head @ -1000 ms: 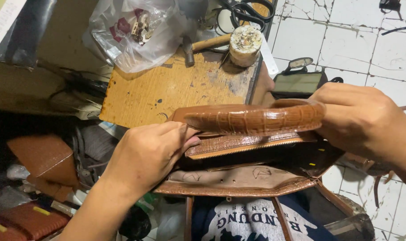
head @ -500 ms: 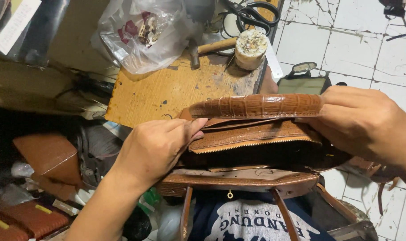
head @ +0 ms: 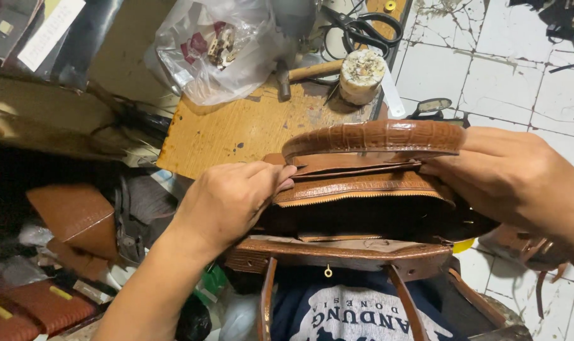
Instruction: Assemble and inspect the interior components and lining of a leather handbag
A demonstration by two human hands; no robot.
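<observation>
A brown textured leather handbag (head: 363, 189) rests on my lap, its mouth wide open toward me and its dark inside showing. My left hand (head: 227, 202) grips the left end of the bag's far edge, fingers curled over the rim. My right hand (head: 514, 180) clasps the right end, next to the arched top handle (head: 375, 136). The near flap (head: 337, 252) with a small gold stud lies against my printed shirt.
A small wooden worktable (head: 236, 129) stands behind the bag, carrying a clear plastic bag (head: 217, 47) of metal parts, a hammer (head: 309, 72), a glue-crusted jar (head: 361, 76) and black scissors (head: 363, 28). Brown leather pieces (head: 72, 215) lie at left. White floor tiles (head: 520, 76) at right.
Both hands have spread the bag's mouth wider, so the dark inside shows more. The bag and handle sit a little lower in view as my head tilted.
</observation>
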